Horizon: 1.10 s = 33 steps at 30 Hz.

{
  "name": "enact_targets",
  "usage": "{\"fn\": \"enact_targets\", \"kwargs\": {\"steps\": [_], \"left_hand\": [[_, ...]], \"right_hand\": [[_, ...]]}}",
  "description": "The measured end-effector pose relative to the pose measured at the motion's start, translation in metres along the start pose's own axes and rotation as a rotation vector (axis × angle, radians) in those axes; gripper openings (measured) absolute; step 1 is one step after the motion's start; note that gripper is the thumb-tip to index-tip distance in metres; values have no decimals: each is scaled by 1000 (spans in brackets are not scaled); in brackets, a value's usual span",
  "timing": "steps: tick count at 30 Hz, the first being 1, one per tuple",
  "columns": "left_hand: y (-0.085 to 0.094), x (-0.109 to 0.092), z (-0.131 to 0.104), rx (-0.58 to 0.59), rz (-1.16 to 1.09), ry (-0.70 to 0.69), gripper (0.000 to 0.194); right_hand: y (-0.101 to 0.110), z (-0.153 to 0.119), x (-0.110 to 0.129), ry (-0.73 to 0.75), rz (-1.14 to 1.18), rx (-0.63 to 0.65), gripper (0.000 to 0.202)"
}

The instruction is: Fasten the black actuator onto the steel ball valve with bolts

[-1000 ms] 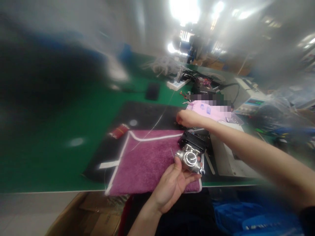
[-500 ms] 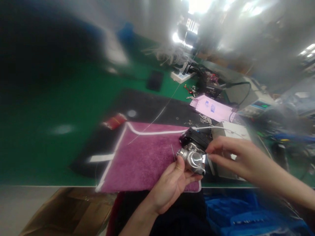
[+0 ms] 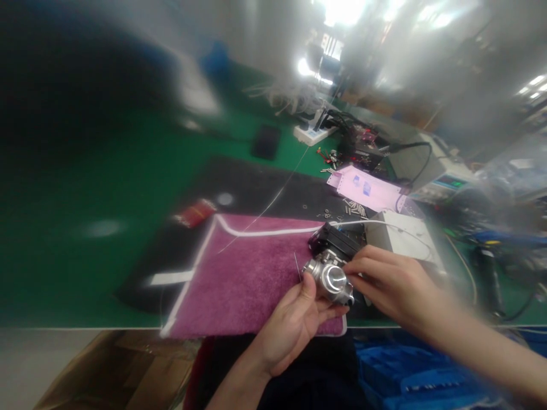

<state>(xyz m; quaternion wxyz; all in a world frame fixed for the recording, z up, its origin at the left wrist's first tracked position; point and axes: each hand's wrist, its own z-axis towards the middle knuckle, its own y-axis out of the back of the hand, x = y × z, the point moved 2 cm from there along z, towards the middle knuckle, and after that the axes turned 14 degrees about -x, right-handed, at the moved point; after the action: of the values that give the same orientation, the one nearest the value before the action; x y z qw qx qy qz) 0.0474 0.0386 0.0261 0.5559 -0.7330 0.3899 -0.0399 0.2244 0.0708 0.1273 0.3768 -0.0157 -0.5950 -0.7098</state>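
Note:
A shiny metal part point(image 3: 333, 279) with a round, polished face rests in my left hand point(image 3: 294, 322), thumb on its left end and fingers beneath it. My right hand point(image 3: 384, 276) is at the part's right side, its fingers pinched together; whatever they hold is too small to make out. Behind the metal part lies a black device point(image 3: 335, 242) on the corner of a purple cloth point(image 3: 248, 285). A thin needle-like piece point(image 3: 297, 266) stands out just left of the metal part.
A white box point(image 3: 405, 233) sits right of the black device. Farther back are pink papers point(image 3: 367, 191), small metal pins point(image 3: 355, 209), a power strip point(image 3: 314, 135) and an instrument with a display point(image 3: 448, 181). A red packet point(image 3: 195, 213) lies left. Blue bins point(image 3: 405, 370) are below the table edge.
My right hand has moved left and in against the metal part, its fingers closer together. My left hand still holds the part. The view has shifted slightly.

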Motion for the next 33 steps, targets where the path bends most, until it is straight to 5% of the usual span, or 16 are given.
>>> {"fn": "enact_targets", "kwargs": {"steps": [10,19,24,29,33], "left_hand": [[5,4,2,10,2,5,54],[4,2,1,14,9,7,55],[5,2,1,9,1,3,55],[6,3,3,-2,14,10,55],[7,3,2,-10,34,0,56]], "right_hand": [[-12,-5,-7,26,-60,-49,10],[6,-6,-9,467,-382,49,32],[17,-1,-10,474,-391,103,31],[31,49,-25,324,-274,50,21],[7,111,-67,181,-526,173,20]]}}
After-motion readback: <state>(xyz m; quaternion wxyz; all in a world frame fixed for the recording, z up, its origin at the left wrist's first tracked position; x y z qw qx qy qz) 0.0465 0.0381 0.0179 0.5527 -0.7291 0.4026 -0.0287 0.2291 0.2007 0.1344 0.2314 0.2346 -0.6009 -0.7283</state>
